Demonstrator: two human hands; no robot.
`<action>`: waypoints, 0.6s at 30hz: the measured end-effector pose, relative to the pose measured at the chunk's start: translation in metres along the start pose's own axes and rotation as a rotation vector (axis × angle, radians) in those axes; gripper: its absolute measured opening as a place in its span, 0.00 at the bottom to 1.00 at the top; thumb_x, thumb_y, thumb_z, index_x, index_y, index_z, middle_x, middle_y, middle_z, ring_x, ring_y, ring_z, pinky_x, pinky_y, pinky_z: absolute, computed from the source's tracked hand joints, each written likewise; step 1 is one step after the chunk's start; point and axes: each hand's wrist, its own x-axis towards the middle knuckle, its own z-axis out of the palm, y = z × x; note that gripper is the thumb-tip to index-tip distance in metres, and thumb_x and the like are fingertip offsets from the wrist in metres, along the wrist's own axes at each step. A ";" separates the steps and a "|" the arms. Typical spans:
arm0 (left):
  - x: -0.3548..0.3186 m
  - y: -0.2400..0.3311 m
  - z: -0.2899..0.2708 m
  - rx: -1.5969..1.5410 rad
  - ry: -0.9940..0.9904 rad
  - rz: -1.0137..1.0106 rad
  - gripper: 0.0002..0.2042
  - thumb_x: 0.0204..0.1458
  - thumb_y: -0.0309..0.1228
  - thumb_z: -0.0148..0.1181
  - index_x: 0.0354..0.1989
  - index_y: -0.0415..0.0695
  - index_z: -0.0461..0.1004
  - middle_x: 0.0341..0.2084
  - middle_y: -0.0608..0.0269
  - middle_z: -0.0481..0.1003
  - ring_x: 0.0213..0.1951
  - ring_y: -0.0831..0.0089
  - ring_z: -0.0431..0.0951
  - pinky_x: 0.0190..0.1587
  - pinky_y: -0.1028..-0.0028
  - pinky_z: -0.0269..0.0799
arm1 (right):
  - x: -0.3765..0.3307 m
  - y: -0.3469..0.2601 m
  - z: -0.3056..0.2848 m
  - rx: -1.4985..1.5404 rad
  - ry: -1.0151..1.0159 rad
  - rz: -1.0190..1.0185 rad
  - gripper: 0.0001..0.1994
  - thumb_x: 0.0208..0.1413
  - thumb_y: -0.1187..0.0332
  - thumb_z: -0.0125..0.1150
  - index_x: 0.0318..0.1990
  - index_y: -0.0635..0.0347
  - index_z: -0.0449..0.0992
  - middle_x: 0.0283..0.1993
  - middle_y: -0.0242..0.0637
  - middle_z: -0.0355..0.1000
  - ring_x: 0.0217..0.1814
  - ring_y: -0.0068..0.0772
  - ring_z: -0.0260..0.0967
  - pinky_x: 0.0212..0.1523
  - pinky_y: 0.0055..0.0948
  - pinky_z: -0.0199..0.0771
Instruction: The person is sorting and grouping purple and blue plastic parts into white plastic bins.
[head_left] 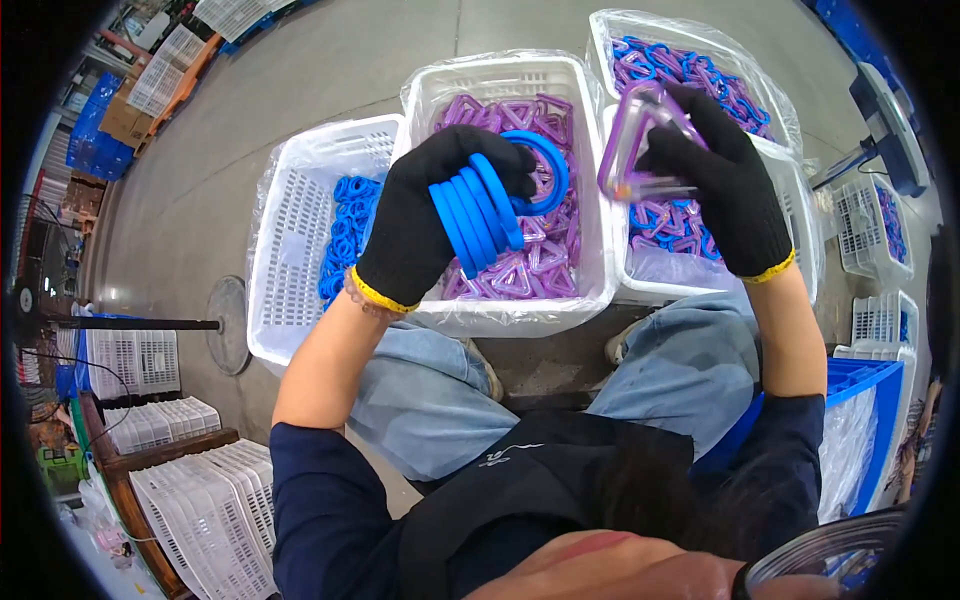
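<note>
My left hand (410, 205), in a black knit glove with a yellow cuff, is closed round several blue plastic rings (462, 225). Most of them lie stacked side by side; one sticks out to the right of the fingers. Below it stands a white crate (595, 250) of clear purple triangles (545, 265). A purple triangle (612, 160), slightly blurred, is gripped in my right hand (735, 180), gloved the same way. This hand is above the right crate (650, 290), where blue rings and purple triangles (665, 225) lie mixed.
To the left, a plastic-lined white crate (290, 240) holds small blue rings (350, 225). Another crate (600, 30) of mixed pieces stands at the far right. A scale on a post (885, 130) rises beyond it. Stacked white crates (205, 500) and a round-based stand (228, 325) are at left.
</note>
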 end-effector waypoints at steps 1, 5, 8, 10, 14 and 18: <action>0.002 -0.004 0.001 -0.135 -0.069 0.026 0.14 0.63 0.31 0.42 0.42 0.35 0.73 0.37 0.54 0.76 0.39 0.67 0.78 0.47 0.70 0.74 | 0.000 0.006 0.002 -0.046 0.016 -0.098 0.26 0.57 0.67 0.58 0.63 0.56 0.62 0.52 0.35 0.70 0.45 0.24 0.72 0.49 0.28 0.74; -0.005 -0.005 0.011 0.244 -0.111 0.147 0.09 0.50 0.23 0.56 0.40 0.38 0.72 0.36 0.54 0.76 0.39 0.65 0.78 0.45 0.69 0.74 | -0.005 0.008 0.024 -0.018 -0.218 -0.051 0.27 0.59 0.73 0.54 0.67 0.53 0.59 0.62 0.33 0.65 0.53 0.24 0.68 0.55 0.28 0.70; -0.005 -0.012 0.019 0.664 -0.089 0.347 0.17 0.38 0.22 0.65 0.40 0.39 0.71 0.35 0.53 0.75 0.38 0.59 0.78 0.42 0.68 0.73 | -0.008 0.018 0.033 -0.209 -0.276 -0.346 0.27 0.57 0.72 0.58 0.65 0.55 0.62 0.62 0.37 0.66 0.57 0.27 0.67 0.59 0.30 0.66; -0.008 -0.006 0.026 0.775 -0.042 0.402 0.17 0.37 0.21 0.66 0.40 0.41 0.72 0.35 0.53 0.74 0.38 0.56 0.77 0.42 0.67 0.73 | -0.013 0.017 0.041 -0.174 -0.276 -0.285 0.27 0.55 0.74 0.59 0.64 0.55 0.64 0.61 0.37 0.66 0.57 0.27 0.66 0.60 0.30 0.66; -0.011 0.007 0.043 0.872 -0.012 0.415 0.18 0.36 0.21 0.66 0.39 0.41 0.71 0.35 0.53 0.73 0.39 0.56 0.77 0.43 0.67 0.73 | -0.010 0.027 0.041 -0.319 -0.254 -0.319 0.28 0.49 0.78 0.63 0.60 0.57 0.67 0.59 0.37 0.68 0.57 0.27 0.67 0.59 0.31 0.66; -0.011 -0.012 0.030 0.569 0.079 0.341 0.14 0.43 0.23 0.63 0.39 0.40 0.70 0.35 0.56 0.74 0.39 0.60 0.77 0.44 0.66 0.73 | -0.006 0.014 0.042 -0.127 -0.048 -0.219 0.25 0.51 0.77 0.62 0.59 0.57 0.68 0.57 0.34 0.69 0.55 0.25 0.67 0.58 0.28 0.67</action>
